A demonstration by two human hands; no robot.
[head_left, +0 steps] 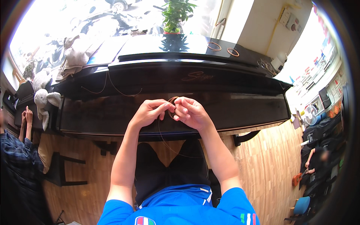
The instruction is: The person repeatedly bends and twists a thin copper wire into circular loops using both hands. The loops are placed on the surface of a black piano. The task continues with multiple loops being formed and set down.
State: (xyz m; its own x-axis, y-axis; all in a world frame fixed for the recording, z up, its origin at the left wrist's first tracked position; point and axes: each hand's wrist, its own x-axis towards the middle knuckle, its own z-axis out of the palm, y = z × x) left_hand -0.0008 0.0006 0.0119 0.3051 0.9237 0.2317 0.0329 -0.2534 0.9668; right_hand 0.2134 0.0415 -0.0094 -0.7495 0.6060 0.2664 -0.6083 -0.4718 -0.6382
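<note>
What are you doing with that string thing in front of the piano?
A person in a blue shirt sits at a closed black piano. Both hands are pinched on a thin coppery wire: the left hand and the right hand hold a small coil of it between the fingertips, and a loose end hangs down toward the lap. Two more wire rings lie on the piano top, near a potted plant.
</note>
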